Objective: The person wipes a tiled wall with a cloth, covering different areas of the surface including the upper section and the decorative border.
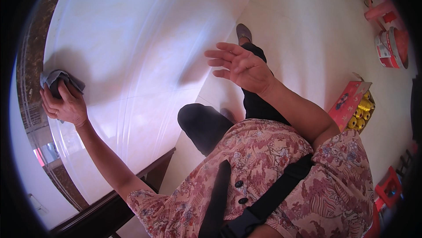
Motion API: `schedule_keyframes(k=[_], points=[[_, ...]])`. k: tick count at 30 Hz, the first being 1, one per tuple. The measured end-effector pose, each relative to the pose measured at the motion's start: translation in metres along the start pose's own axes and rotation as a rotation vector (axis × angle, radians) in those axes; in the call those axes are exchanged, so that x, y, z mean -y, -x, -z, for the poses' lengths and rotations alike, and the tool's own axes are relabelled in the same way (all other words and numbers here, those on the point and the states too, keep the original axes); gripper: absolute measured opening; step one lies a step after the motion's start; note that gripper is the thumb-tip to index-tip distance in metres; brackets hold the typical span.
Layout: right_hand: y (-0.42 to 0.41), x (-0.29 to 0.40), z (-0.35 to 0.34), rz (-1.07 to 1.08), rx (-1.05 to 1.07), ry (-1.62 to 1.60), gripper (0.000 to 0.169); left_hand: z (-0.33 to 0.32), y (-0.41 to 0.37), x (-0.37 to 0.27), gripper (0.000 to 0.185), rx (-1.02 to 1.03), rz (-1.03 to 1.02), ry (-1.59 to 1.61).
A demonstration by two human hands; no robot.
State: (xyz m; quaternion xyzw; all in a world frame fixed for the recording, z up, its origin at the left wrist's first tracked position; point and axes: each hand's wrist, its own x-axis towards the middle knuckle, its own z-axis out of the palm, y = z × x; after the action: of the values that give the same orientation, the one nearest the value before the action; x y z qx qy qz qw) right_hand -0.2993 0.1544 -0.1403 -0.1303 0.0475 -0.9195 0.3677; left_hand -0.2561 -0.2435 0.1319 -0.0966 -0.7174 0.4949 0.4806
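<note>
My left hand (71,107) grips a crumpled grey cloth (54,77) and rests it against the glossy pale tile wall (138,40). The cloth lies close to the dark brown marble-patterned border (33,69) of the wall. Part of it is hidden behind my fingers. My right hand (249,71) is raised in front of me with its palm showing and its fingers apart. Nothing is in it, and it hangs above my dark-trousered leg (260,106) without touching the wall.
Dark wooden furniture (95,216) stands by my left arm. On the pale floor (296,33) to my right is a red cardboard box (346,101) of yellow thread spools (361,114). Farther off are a labelled bucket (387,48) and a red plastic stool (382,10).
</note>
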Motion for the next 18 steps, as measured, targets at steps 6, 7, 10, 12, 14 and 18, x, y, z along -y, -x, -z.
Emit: schedule_keyframes(k=[6,7,10,12,14,18], points=[[0.010,-0.001,0.001,0.021,0.010,-0.035,0.063,0.004,-0.007,0.001,0.021,-0.124,-0.047,-0.025],[0.012,-0.001,0.000,0.019,0.009,-0.041,0.062,0.005,-0.007,0.002,0.020,-0.123,-0.046,-0.036],[0.015,0.002,-0.003,0.005,0.007,-0.068,0.061,0.003,-0.004,0.011,0.020,-0.119,-0.064,-0.085],[0.017,0.004,-0.003,-0.016,0.006,-0.101,0.061,0.007,-0.007,0.014,0.022,-0.137,-0.091,-0.086],[0.017,0.006,-0.005,-0.018,-0.003,-0.126,0.062,0.009,-0.010,0.014,0.022,-0.150,-0.090,-0.104],[0.020,0.007,-0.007,0.009,0.005,-0.112,0.065,0.004,-0.012,0.024,0.022,-0.124,-0.087,-0.042]])
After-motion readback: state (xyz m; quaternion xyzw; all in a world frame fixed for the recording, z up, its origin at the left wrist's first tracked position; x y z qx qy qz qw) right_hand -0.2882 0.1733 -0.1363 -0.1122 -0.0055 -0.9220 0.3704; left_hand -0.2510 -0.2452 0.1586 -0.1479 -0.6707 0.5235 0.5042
